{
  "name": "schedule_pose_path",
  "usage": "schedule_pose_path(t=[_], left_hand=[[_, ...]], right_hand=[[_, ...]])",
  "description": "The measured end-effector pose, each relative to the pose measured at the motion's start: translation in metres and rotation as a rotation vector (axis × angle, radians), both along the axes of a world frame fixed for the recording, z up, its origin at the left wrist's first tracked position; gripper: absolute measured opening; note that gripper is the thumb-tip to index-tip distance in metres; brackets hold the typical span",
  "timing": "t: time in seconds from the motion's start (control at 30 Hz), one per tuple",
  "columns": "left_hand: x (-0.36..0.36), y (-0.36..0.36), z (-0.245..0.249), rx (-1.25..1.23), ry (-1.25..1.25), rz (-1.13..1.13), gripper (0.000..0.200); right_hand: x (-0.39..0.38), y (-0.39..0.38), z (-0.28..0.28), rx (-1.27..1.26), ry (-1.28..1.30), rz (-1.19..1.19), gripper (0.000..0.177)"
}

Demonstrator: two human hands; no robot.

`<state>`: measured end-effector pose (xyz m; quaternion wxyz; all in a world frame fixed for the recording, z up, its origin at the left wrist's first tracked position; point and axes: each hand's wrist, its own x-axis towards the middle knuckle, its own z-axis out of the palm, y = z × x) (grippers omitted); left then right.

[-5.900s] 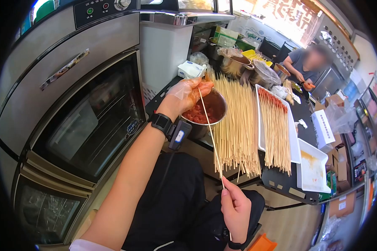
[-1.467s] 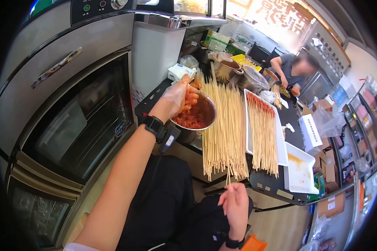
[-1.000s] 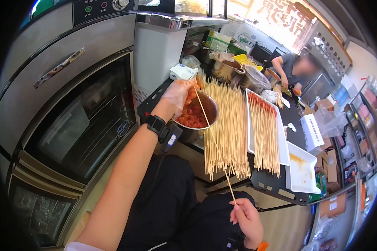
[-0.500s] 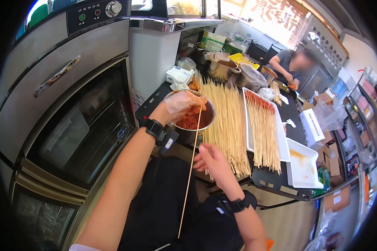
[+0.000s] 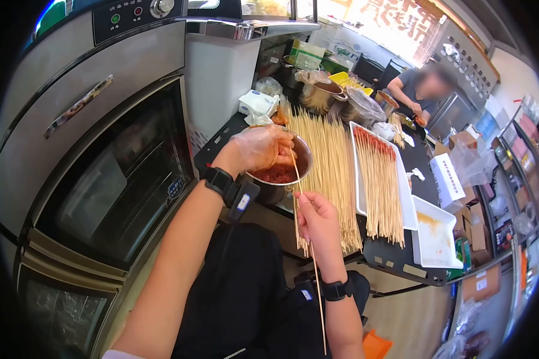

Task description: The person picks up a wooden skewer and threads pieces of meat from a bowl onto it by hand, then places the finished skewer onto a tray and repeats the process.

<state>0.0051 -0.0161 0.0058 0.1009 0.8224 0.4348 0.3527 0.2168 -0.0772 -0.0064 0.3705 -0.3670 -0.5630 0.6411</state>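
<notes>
My left hand [image 5: 262,146], in a clear plastic glove stained orange, is over a metal pot [image 5: 306,170] of red marinated meat [image 5: 276,175]. Its fingers are closed around the upper end of a bamboo skewer [image 5: 317,281], with what looks like a piece of meat mostly hidden in them. Bare, my right hand [image 5: 318,218] pinches the same skewer below the pot's rim. The skewer's long lower end slants down past my right wrist. Beside the pot lies a thick spread of bamboo skewers [image 5: 323,179].
A white tray [image 5: 406,206] holds skewers with red meat at their tips [image 5: 374,143]. Next to it stands a stained white tray [image 5: 435,242]. Behind are a tissue box [image 5: 258,103] and pots [image 5: 320,96]. A co-worker [image 5: 410,90] sits at the far end; a glass-door cabinet [image 5: 120,179] stands left.
My right hand has moved up and closed on the skewer, which it was apart from before. The skewer's lower end has swung to the right. My left hand stays over the pot.
</notes>
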Motion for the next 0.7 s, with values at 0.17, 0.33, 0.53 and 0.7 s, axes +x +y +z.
schedule_pose_path(t=[0.17, 0.33, 0.53, 0.7], left_hand=[[0.0, 0.002, 0.0, 0.058, 0.137, -0.005, 0.019], [0.007, 0.009, -0.012, -0.784, -1.194, -0.231, 0.017], [0.003, 0.014, -0.016, -0.805, -1.25, -0.15, 0.025], [0.001, 0.011, -0.014, -0.798, -1.25, -0.259, 0.03]], right_hand=[[0.001, 0.003, 0.002, 0.043, -0.096, -0.011, 0.021], [0.0, 0.005, 0.0, 0.104, -0.149, -0.038, 0.02], [0.0, 0.003, 0.001, 0.153, -0.149, -0.059, 0.021], [0.002, 0.003, 0.002, 0.164, -0.165, -0.065, 0.02]])
